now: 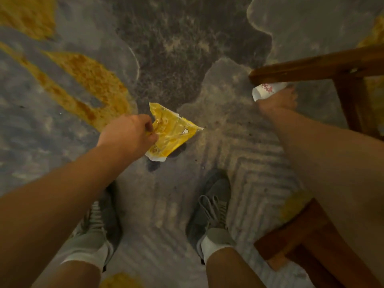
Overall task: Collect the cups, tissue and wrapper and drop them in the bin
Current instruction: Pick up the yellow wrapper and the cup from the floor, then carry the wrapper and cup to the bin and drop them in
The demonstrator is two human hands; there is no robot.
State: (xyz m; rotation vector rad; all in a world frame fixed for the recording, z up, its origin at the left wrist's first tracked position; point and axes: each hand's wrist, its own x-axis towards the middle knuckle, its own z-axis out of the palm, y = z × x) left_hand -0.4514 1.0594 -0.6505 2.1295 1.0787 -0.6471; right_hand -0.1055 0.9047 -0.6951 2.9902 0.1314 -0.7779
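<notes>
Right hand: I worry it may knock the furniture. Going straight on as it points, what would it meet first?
Probably the wooden rail just beyond the right hand, which already grips the paper cup under it. Depth is unclear, so it may pass beneath.

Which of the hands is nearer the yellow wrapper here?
Left. The left hand pinches the yellow wrapper at its edge; the right hand is apart from it, gripping a white cup beside the wooden chair.

Dim light; grey-yellow patterned rug; brown wooden chair at right.
</notes>
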